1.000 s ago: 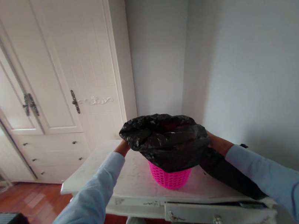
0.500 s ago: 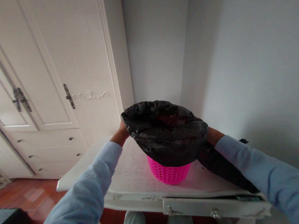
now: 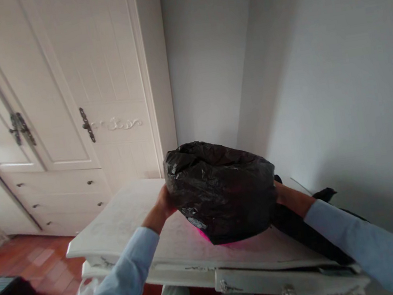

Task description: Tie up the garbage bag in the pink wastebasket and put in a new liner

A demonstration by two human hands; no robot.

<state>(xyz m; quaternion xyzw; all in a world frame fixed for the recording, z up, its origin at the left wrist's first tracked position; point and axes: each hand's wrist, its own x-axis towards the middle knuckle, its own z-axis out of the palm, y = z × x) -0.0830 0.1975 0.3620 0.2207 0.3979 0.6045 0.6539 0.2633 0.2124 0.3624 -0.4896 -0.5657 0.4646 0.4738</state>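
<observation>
A black plastic bin bag [image 3: 222, 198] hangs over a bright pink perforated basket [image 3: 203, 235]. Only a small strip of the pink shows, low on the left under the bag's lower edge. At the bag's left side my left hand [image 3: 166, 200] grips the plastic, its fingers mostly behind it. My right hand [image 3: 281, 192] holds the opposite side, its fingers also largely hidden. The bag's gathered top is creased, with a dark hollow at the back. Beneath stands a white table [image 3: 137, 196] with worn paint.
Behind my right forearm a long black item [image 3: 309, 234] lies along the table's right side. A white wardrobe [image 3: 107, 72] stands at the back left, and a grey wall [image 3: 336, 72] rises at the right. Below the tabletop is a drawer with a knob [image 3: 288, 292].
Both hands have moved down along the sides of the basket. The bag's edge has come down with them and now covers nearly all of the pink.
</observation>
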